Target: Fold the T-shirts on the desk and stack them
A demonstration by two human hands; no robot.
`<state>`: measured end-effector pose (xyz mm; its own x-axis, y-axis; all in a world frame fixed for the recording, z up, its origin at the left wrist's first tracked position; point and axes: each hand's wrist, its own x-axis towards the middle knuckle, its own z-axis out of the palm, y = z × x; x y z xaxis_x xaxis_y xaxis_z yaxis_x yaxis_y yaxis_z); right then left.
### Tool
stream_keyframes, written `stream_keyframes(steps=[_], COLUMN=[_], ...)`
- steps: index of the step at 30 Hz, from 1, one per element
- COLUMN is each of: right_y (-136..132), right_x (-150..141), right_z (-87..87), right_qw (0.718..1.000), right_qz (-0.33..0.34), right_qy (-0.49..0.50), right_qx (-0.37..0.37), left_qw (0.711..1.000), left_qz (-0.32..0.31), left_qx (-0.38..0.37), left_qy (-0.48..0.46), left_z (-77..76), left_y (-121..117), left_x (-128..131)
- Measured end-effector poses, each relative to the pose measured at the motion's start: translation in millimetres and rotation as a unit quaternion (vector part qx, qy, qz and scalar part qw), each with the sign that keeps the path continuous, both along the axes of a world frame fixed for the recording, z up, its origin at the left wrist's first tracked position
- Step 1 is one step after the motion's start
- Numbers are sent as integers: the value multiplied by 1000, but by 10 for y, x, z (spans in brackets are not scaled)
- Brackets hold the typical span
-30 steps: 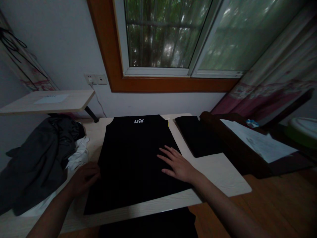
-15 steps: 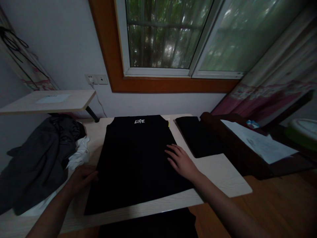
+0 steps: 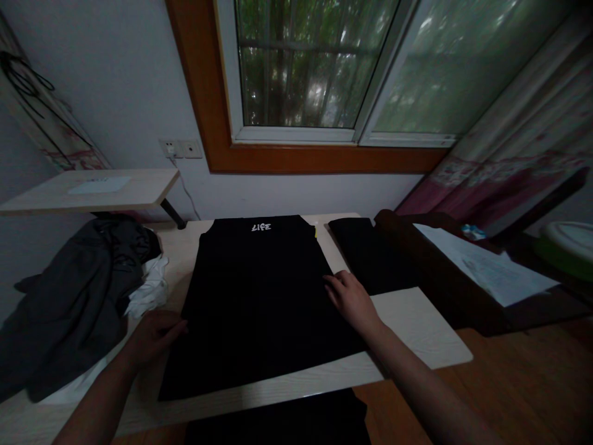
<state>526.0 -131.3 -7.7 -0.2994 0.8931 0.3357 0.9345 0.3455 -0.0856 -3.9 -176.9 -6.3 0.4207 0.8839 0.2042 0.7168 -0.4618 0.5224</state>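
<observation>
A black shirt point(image 3: 252, 296) with white "LIFE" lettering lies flat on the pale table point(image 3: 417, 327), its lower part hanging over the front edge. My right hand point(image 3: 352, 298) rests at the shirt's right edge, fingers curled at the cloth; whether it grips the cloth is unclear. My left hand point(image 3: 152, 337) lies at the shirt's left edge, its fingers touching the fabric.
A folded black garment point(image 3: 370, 253) lies on the table's right. A heap of grey and white clothes point(image 3: 78, 296) sits on the left. A dark wooden piece with papers point(image 3: 482, 266) stands to the right. A small shelf point(image 3: 92, 188) juts from the wall.
My right hand slid right from the middle of the shirt to its right edge and its fingers curled. My left hand shifted slightly down along the left edge.
</observation>
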Motion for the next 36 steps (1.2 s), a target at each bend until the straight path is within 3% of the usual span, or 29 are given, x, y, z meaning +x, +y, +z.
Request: stream_keyframes(steps=[6, 9, 14, 22, 28, 36], right_y=[-27, -12, 121, 481, 818, 1065], right_x=[-39, -90, -114, -84, -197, -278], right_z=[78, 107, 63, -120, -110, -102], right_qw=[987, 980, 990, 1000, 995, 992], right_qz=[156, 189, 117, -8, -70, -90], right_qy=[13, 41, 75, 7, -21, -24], right_qx=[-23, -39, -22, -28, -64, -82], left_qw=[998, 992, 981, 965, 956, 943], left_qz=[-2, 31, 75, 138, 201, 259], left_qx=[57, 118, 150, 142, 107, 63], left_qy=[30, 32, 95, 170, 184, 200], left_z=[-9, -35, -109, -360, -281, -264], left_y=[26, 78, 196, 503, 838, 1147], left_x=[60, 76, 96, 99, 242, 371])
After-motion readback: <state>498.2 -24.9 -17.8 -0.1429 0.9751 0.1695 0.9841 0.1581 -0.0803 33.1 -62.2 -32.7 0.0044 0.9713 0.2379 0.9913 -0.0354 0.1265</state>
